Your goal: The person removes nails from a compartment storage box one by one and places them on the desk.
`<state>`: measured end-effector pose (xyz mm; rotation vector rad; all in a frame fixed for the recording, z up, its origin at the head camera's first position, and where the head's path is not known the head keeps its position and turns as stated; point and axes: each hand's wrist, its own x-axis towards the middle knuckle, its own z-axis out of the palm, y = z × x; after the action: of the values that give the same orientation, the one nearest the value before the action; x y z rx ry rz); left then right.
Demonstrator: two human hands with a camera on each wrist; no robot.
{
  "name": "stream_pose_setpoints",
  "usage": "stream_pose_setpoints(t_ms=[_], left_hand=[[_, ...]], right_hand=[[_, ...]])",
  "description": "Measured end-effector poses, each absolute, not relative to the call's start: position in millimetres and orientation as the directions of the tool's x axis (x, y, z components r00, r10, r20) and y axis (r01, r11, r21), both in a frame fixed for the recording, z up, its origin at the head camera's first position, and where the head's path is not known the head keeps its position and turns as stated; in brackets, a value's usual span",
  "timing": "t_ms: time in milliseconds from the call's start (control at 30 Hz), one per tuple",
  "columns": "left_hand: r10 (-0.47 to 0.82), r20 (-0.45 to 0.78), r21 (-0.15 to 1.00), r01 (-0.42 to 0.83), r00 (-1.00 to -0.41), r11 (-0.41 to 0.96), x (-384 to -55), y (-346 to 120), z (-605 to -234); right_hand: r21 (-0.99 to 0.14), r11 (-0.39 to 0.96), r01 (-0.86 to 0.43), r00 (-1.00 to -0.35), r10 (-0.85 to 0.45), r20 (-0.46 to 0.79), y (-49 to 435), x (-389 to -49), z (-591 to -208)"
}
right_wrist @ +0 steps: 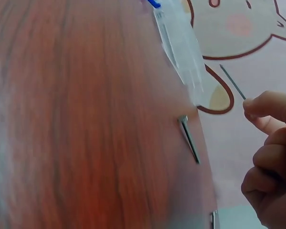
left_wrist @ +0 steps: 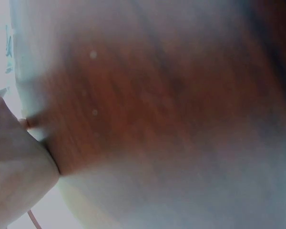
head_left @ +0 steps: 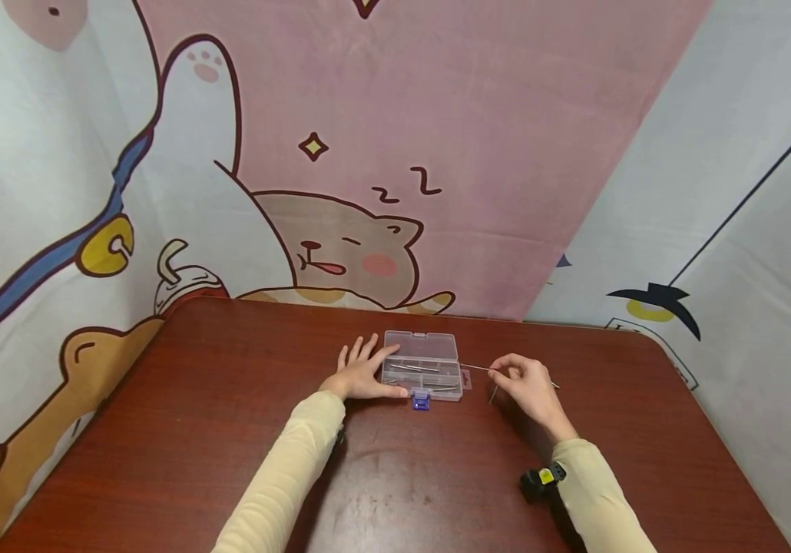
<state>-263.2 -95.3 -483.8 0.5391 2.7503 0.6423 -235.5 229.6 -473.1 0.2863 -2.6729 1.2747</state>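
A clear plastic compartment box (head_left: 444, 370) lies on the table with its lid (head_left: 421, 346) raised at the back and a blue latch (head_left: 421, 402) in front. Several thin metal nails lie in its compartments. At the box's left side my left hand (head_left: 361, 376) rests with fingers spread, the thumb touching the front edge. To the right, my right hand (head_left: 527, 384) pinches a thin nail (right_wrist: 232, 82) between thumb and forefinger, its tip pointing toward the box. In the left wrist view only part of the left hand (left_wrist: 19, 167) shows; its fingertips are hidden.
On the brown table (head_left: 395, 476) a loose nail (right_wrist: 189, 140) lies beneath the right hand, and another nail (head_left: 555, 385) sticks out on its right. A cartoon-print cloth (head_left: 506, 153) hangs behind the table. A black wrist camera (head_left: 537, 485) is strapped to the right sleeve.
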Motion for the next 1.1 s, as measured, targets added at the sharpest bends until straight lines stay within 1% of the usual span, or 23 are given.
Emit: stream_pose_setpoints(t_ms=[167, 267, 667, 867, 1100], left_hand=[[0.407, -0.172, 0.468, 0.290, -0.897, 0.835, -264, -96, -486], [0.403, -0.176, 0.462, 0.287, -0.898, 0.840, -265, -96, -487], [0.401, -0.179, 0.461, 0.284, -0.898, 0.841, -264, -96, -484], [0.404, -0.177, 0.467, 0.285, -0.897, 0.837, -264, -97, -486], [0.411, -0.171, 0.479, 0.289, -0.895, 0.829, -266, -97, -490]], right_hand=[[-0.756, 0.620, -0.209, -0.972, -0.049, 0.229, 240, -234, -476], [-0.744, 0.633, -0.213, -0.969, -0.040, 0.244, 244, -233, -477], [-0.622, 0.746, -0.239, -0.944, -0.030, 0.328, 261, -229, -484], [-0.599, 0.785, -0.157, -0.960, 0.021, 0.279, 269, -227, -481], [-0.630, 0.776, -0.009, -0.971, 0.143, 0.190, 282, -225, -480]])
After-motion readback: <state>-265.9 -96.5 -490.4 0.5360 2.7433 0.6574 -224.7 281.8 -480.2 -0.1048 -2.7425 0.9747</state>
